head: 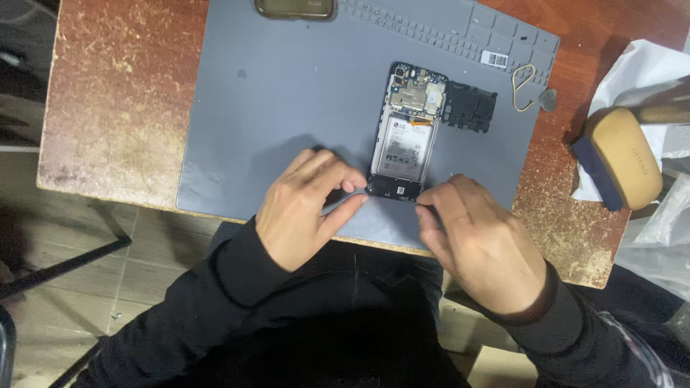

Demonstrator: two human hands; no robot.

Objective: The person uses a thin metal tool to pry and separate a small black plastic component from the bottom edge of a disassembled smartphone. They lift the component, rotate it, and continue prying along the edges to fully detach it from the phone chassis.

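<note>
An opened smartphone (pixel 404 133) lies back-up on a grey work mat (pixel 280 93), its white battery and circuit board exposed. My left hand (pixel 305 208) rests at the phone's near left corner, fingers pinched on a thin metal tool (pixel 352 188) whose tip meets the phone's bottom edge. My right hand (pixel 478 241) sits at the near right corner, fingertips touching the phone's lower edge. I cannot tell if it holds anything. A black plastic cover piece (pixel 469 106) lies just right of the phone's top.
The mat sits on a worn reddish table (pixel 115 100). A second phone (pixel 295 7) lies at the mat's far edge. A thin looped wire (pixel 523 86) and a grey pick (pixel 548 99) lie at right. A tan case (pixel 624 154) and white plastic bags sit at the table's right.
</note>
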